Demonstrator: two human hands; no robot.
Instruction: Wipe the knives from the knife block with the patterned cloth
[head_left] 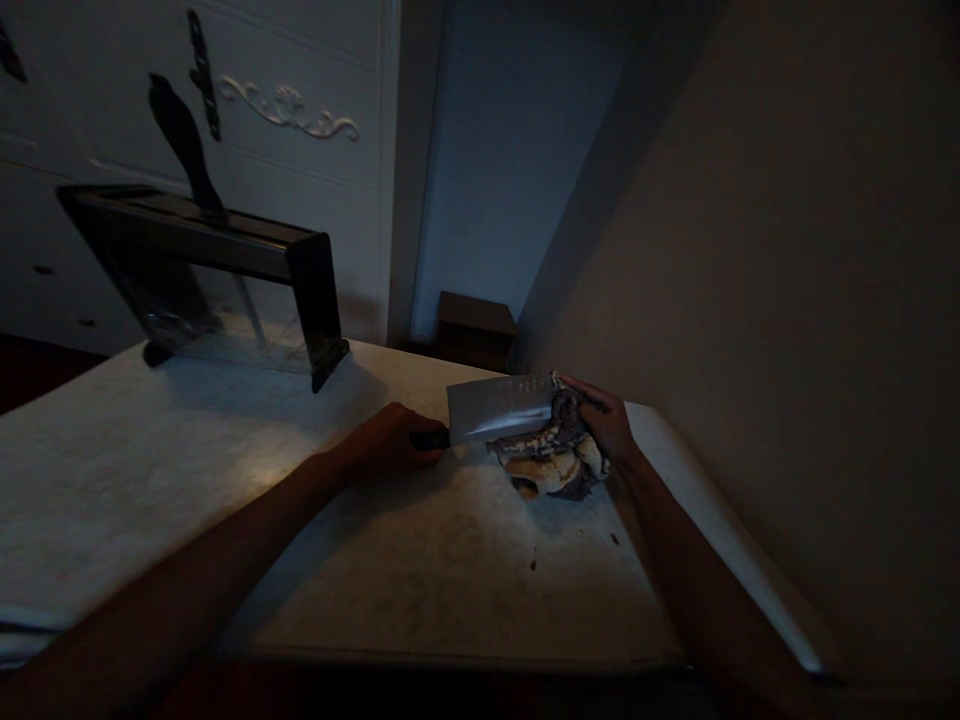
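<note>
My left hand (394, 438) is closed round the dark handle of a broad steel cleaver (499, 407), whose blade lies sideways and points right. My right hand (604, 418) grips a crumpled patterned cloth (555, 460), purple and cream, and presses it against the far end of the blade. Cloth and blade rest just above the pale counter (375, 560). The room is dim, so fine detail is lost.
A dark knife block (225, 270) with a clear front stands at the back left, one black handle (180, 135) sticking up from it. A white cabinet door is behind it. A wall runs close along the right. A few dark crumbs (534, 563) lie on the counter.
</note>
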